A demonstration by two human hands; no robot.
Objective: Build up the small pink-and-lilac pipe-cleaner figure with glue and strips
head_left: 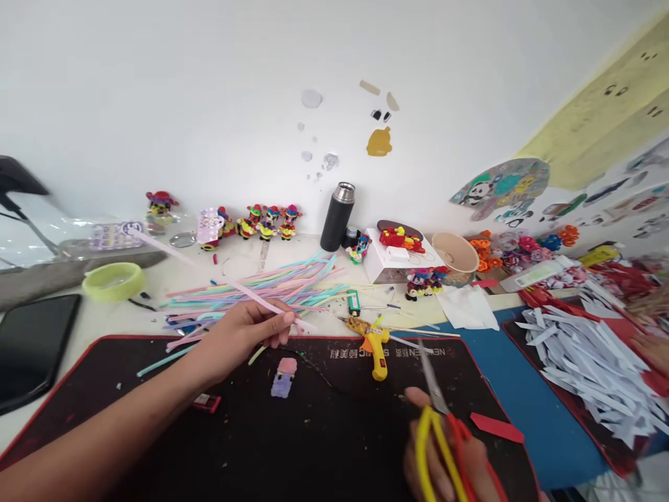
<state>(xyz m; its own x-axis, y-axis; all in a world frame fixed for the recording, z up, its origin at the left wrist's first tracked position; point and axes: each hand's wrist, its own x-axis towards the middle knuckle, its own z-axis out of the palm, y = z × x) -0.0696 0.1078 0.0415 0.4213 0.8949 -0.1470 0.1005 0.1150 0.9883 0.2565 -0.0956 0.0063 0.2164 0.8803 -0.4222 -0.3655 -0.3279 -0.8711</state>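
Note:
My left hand (264,322) is closed in a pinch on a long pale pink pipe cleaner (249,293), which runs up to the left, with a short end past my fingertips. Low on the right, my right hand (477,457) grips scissors (435,383) with yellow and red handles, blades pointing up and slightly blurred. A small pink-and-purple fuzzy piece (283,382) lies on the black mat (334,446) between my hands. Loose pastel pipe cleaners (297,282) are heaped behind my left hand. A yellow glue gun (378,352) rests at the mat's far edge.
Small colourful figures (270,222) line the wall beside a dark thermos (339,216). Yellow-green tape (113,281) and a black tablet-like object (34,348) are left. White paper strips (590,376) pile up at right, near another person's hand (651,348). A red strip (496,427) lies by the scissors.

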